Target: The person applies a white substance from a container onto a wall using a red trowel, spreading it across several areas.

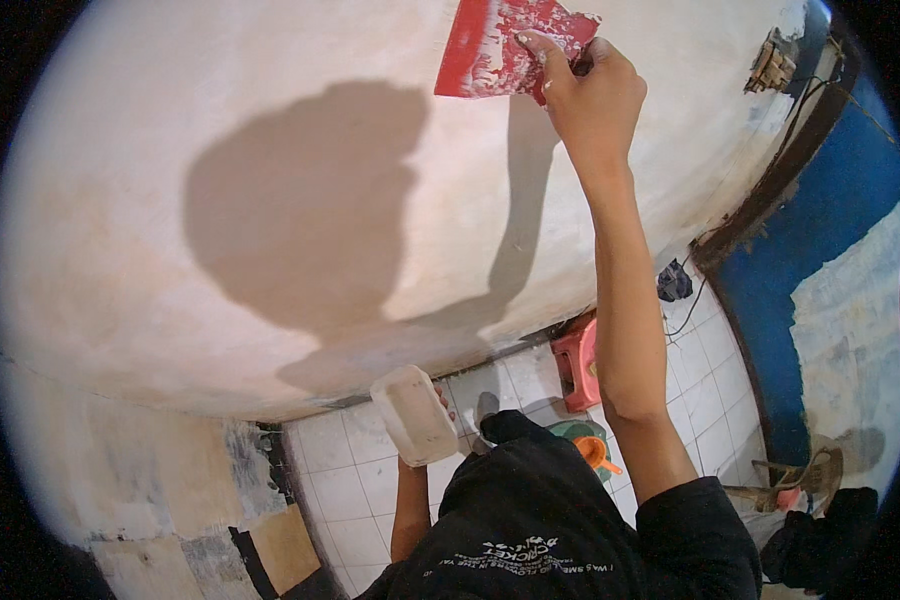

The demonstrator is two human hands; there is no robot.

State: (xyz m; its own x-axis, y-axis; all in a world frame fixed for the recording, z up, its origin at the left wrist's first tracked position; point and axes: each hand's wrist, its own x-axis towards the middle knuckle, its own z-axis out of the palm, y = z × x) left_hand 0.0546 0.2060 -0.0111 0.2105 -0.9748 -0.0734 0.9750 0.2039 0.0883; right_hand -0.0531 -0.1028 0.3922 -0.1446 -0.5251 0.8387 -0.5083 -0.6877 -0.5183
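One wide red putty spreader (470, 60), smeared with white paste across its face, is up high at the pale plastered wall (120, 150) in the head view. From where I stand, the person's right hand (592, 90) has it by its right-hand part: the fingers are clamped on it, the thumb lies over the front, and white specks dot the skin. I can't tell whether the blade's edge touches the plaster.

Much lower, the left hand (446, 400) is mostly hidden behind a whitish rectangular plastic tub (411, 415), which it holds at a tilt. A few fingertips show at the tub's right side, closed on it; the rest of the grip is out of sight. A big dark shadow (300, 200) of the head and raised arm falls on the wall between spreader and tub.

Below, the person's black T-shirt (540, 500) covers part of the white tiled floor (335, 485). A pinkish-red plastic stool (573, 365) stands near the foot of the wall, partly behind the right forearm. Nearby, an orange dipper (592, 450) rests at a green basin (567, 430). Over to the right rises a blue-painted wall (760, 310), with a dark plastic bag (674, 282) near its foot.
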